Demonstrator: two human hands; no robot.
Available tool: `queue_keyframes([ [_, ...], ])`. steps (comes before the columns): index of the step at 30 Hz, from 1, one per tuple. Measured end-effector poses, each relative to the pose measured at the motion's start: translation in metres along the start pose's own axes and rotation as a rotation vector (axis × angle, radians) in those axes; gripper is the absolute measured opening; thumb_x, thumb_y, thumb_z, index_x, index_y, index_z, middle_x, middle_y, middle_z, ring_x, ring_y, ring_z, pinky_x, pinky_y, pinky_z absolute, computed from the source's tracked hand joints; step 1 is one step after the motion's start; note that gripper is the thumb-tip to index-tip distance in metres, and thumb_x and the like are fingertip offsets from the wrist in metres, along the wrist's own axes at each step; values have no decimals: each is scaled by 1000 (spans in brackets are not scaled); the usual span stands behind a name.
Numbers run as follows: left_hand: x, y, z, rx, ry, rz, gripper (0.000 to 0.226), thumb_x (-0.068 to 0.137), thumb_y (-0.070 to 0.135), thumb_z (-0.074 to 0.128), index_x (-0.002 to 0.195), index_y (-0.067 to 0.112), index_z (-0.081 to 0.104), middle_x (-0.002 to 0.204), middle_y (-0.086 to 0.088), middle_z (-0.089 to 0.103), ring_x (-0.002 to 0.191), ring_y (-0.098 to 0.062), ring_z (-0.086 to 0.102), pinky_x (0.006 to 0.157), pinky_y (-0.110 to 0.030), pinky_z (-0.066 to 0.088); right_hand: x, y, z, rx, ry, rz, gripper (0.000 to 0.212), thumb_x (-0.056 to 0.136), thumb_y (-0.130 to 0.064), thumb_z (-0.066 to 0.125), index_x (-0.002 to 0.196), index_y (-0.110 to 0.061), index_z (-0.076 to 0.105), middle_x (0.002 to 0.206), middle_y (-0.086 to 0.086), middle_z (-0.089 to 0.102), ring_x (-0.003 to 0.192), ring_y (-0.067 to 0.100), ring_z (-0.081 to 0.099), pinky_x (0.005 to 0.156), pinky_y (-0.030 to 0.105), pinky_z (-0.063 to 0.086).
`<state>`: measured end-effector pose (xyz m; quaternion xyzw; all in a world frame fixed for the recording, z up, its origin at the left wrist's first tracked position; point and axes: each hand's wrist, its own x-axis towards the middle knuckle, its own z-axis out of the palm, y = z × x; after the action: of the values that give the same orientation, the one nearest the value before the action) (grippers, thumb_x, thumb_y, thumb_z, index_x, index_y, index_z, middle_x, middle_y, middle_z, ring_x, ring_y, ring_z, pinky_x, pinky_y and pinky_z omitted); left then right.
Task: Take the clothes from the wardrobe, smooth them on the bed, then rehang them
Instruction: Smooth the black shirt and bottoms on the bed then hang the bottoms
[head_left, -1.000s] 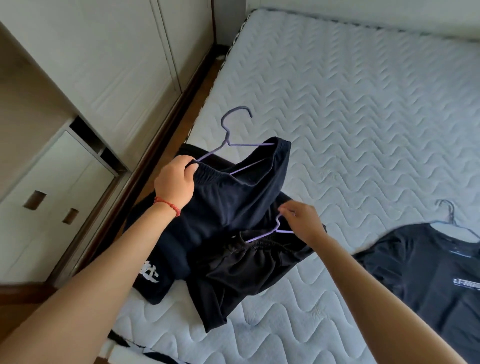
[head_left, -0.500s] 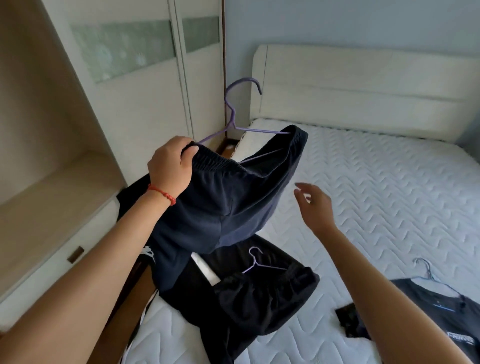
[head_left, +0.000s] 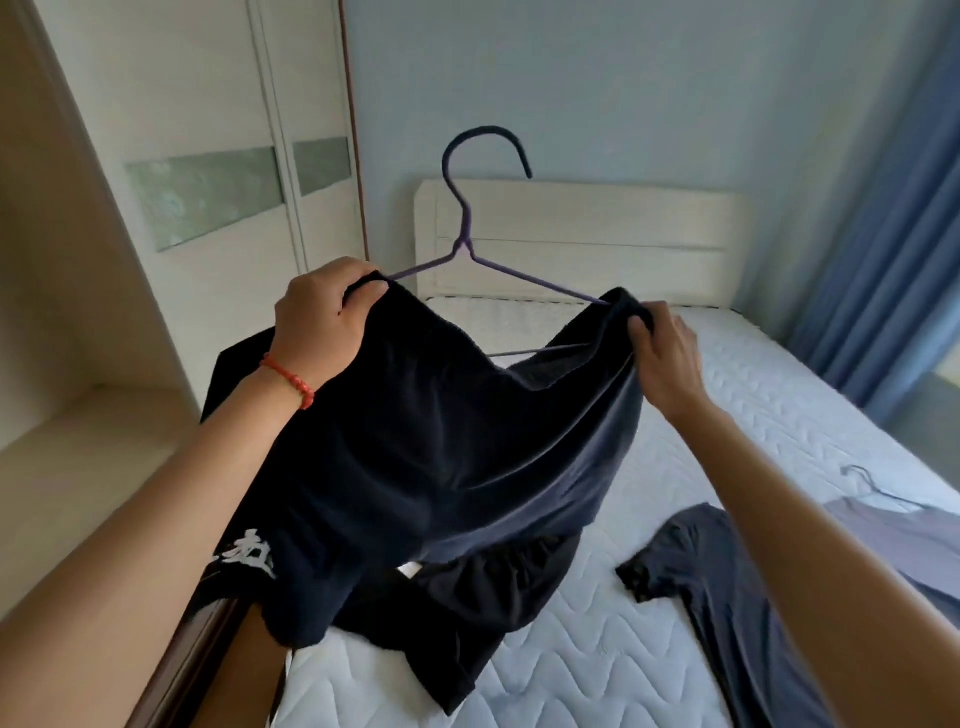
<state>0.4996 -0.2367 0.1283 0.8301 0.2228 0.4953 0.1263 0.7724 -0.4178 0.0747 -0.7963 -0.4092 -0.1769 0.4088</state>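
Note:
Dark navy shorts hang on a purple wire hanger, held up in the air over the bed. My left hand grips the left end of the waistband and hanger. The right end of the waistband is pinched by my right hand. White lettering shows on the lower left leg. Under them a second pair of black shorts lies crumpled on the mattress. A dark T-shirt on another hanger lies flat at the right.
The wardrobe stands at the left with closed sliding doors and an open compartment with a shelf. A cream headboard is at the far end, and blue curtains hang at the right.
My right hand let go of the hanger on the black shorts on the bed and rose to grip the right end of the waistband. The shorts and my view lifted higher.

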Motion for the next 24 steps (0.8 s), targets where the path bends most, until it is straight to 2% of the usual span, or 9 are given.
queue_keyframes([
  [2,-7,10,-4,-22,-38,-30,24,90,21,51,100,4,65,97,-17,70,95,-33,62,86,-42,49,-23,0,-18,-23,-39,26,30,97,-25,36,98,2,50,94,20,58,92,36,52,74,33,30],
  [6,-19,36,-1,-78,-144,-36,21,90,17,53,99,3,66,97,-16,70,96,-32,62,86,-37,46,-57,-5,-60,-112,-81,-69,37,90,-34,31,92,-1,48,85,4,46,81,25,45,72,30,27],
  [9,-27,62,4,-151,-174,-29,20,89,14,54,100,5,67,101,-12,70,99,-27,62,91,-35,45,-70,-12,-90,-171,-62,-192,36,91,-33,32,88,-1,48,80,2,45,74,20,40,68,29,27],
  [12,-33,93,11,-195,-196,9,20,88,11,54,101,3,67,102,-12,69,95,-17,59,84,-19,42,-80,-9,-115,-215,-27,-248,34,91,-31,34,85,-1,48,74,2,46,68,21,40,63,29,27],
  [14,-40,113,17,-205,-194,49,20,88,9,55,102,1,67,102,-13,69,92,-14,56,77,-8,37,-86,0,-133,-185,38,-204,34,90,-31,35,88,-1,52,76,6,53,70,25,46,63,31,30],
  [15,-45,121,21,-196,-191,77,20,87,8,56,102,0,67,102,-15,68,92,-15,57,78,-7,36,-88,8,-143,-166,74,-179,33,89,-31,36,90,-2,54,79,9,58,73,28,51,64,32,33],
  [18,-64,134,33,-150,-207,105,21,87,9,56,104,1,66,103,-17,68,97,-24,61,83,-12,35,-100,38,-176,-157,157,-110,34,87,-31,36,92,-3,57,87,14,65,81,34,57,69,31,33],
  [22,-88,158,50,-106,-201,14,24,89,14,54,109,5,64,111,-14,67,104,-28,62,91,-26,41,-122,80,-225,-169,186,-34,37,85,-33,34,93,-5,57,89,16,67,86,35,58,71,30,29],
  [24,-103,181,63,-101,-220,2,26,89,12,54,110,-1,63,111,-18,65,105,-30,61,88,-19,37,-132,97,-247,-169,185,-33,36,85,-33,36,92,-4,58,88,17,67,86,36,58,71,31,30],
])
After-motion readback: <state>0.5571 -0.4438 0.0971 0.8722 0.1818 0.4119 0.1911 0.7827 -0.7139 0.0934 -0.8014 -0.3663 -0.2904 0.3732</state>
